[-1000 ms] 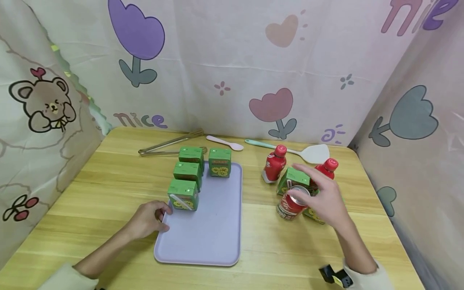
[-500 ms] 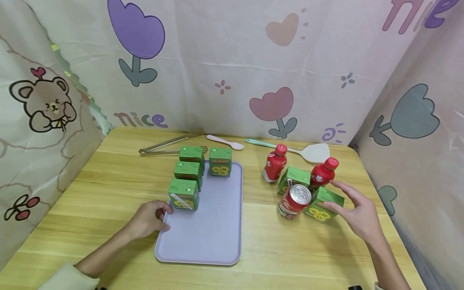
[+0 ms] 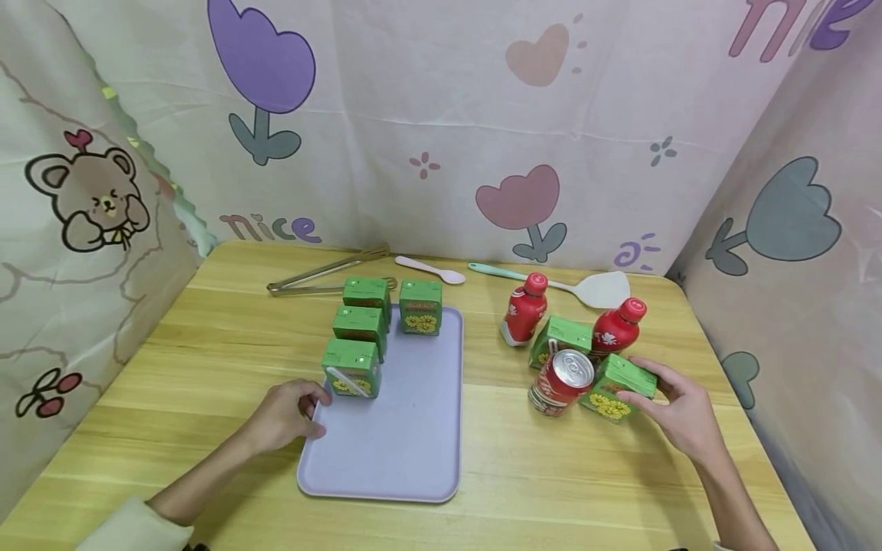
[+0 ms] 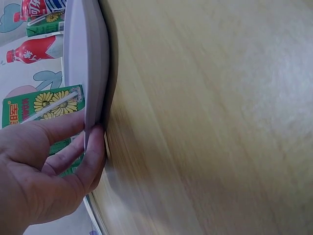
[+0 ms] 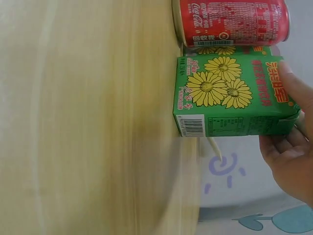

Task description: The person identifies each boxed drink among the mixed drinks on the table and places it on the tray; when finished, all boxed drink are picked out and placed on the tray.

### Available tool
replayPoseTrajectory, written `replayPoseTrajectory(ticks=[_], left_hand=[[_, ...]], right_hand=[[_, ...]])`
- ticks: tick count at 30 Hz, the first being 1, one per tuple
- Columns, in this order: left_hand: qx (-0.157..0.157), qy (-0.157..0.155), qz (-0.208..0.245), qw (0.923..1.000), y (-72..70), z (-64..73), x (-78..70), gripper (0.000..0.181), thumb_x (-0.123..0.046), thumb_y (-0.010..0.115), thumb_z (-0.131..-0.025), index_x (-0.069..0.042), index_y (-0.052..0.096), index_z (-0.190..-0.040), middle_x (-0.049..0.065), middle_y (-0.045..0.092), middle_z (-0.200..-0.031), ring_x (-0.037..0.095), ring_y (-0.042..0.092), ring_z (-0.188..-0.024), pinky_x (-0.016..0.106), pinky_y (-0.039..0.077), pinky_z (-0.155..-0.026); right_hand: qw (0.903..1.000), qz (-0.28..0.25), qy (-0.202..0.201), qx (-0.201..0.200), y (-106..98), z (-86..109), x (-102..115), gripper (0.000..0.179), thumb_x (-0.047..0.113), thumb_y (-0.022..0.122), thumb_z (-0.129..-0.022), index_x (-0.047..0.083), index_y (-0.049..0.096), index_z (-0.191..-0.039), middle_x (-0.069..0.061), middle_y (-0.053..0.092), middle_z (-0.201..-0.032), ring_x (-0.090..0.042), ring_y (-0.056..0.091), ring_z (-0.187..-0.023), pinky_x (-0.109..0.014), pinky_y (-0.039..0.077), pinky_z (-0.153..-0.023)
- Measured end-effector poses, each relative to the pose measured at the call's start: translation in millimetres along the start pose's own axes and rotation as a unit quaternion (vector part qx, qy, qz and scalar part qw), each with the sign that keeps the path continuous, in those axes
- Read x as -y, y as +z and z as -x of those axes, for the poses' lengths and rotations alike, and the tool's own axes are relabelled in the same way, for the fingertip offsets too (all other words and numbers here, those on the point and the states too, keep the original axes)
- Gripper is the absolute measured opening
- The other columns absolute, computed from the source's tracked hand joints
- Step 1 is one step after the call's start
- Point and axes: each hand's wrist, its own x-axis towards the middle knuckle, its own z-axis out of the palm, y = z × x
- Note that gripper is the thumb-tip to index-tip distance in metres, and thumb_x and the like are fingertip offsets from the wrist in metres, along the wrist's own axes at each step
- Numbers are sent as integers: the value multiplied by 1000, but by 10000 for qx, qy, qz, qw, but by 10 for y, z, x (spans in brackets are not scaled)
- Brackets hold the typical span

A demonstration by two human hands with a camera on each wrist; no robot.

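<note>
My left hand (image 3: 281,417) pinches the left rim of the lilac tray (image 3: 413,459); the left wrist view shows its thumb and fingers on either side of that rim. Several green drink cartons with yellow flowers stand on the tray, including one carton (image 3: 350,369) with a straw close to this hand. At the right, my right hand (image 3: 682,417) grips the top of another green drink carton (image 5: 230,93), thumb on its front and fingers behind. This carton stands on the table beside a red Coca-Cola can (image 3: 561,383).
Behind the can are a further green carton (image 3: 563,337), a red bottle (image 3: 525,310) and a second red bottle (image 3: 618,325). Metal tongs (image 3: 324,268), a pink spoon (image 3: 430,269) and a white-bladed spatula (image 3: 599,291) lie along the table's back edge, before a printed cloth.
My right hand has passed from above the can to the carton at the right and closed its fingers round the carton's top. The left hand stays at the tray rim.
</note>
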Motion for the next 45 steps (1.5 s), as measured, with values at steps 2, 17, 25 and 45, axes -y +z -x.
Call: replayPoseTrajectory(ticks=[2, 17, 25, 45], left_hand=[[-6, -4, 0, 10000, 0, -3, -4, 34, 3, 80, -62, -2, 65, -92, 7, 54, -80, 17, 48, -73, 21, 44, -56], [-26, -14, 71, 10000, 9, -8, -4, 34, 5, 80, -61, -1, 65, -92, 7, 55, -80, 18, 49, -74, 21, 44, -56], [-16, 17, 79, 10000, 3, -3, -2, 34, 4, 80, -62, -1, 65, -92, 7, 54, -80, 17, 48, -73, 21, 43, -56], [-7, 21, 57, 10000, 0, 5, -7, 34, 4, 80, -62, -1, 65, -92, 7, 54, -81, 17, 48, -73, 21, 43, -57]], right_hand=[[10000, -39, 69, -16, 13, 4, -8, 50, 7, 80, -72, 1, 62, -119, 31, 56, -103, 13, 55, -89, -1, 43, -79], [9987, -322, 186, -334, 63, 52, -15, 47, 0, 78, -73, -5, 61, -117, 29, 57, -99, 12, 58, -87, -5, 47, -73], [9984, -120, 394, -374, -7, 99, 98, 47, 5, 79, -74, -3, 62, -117, 28, 58, -96, 11, 59, -84, -7, 48, -71], [9980, -228, -592, -72, -71, 327, 651, 51, -11, 79, -63, 0, 65, -111, 19, 63, -107, 1, 59, -92, -6, 46, -80]])
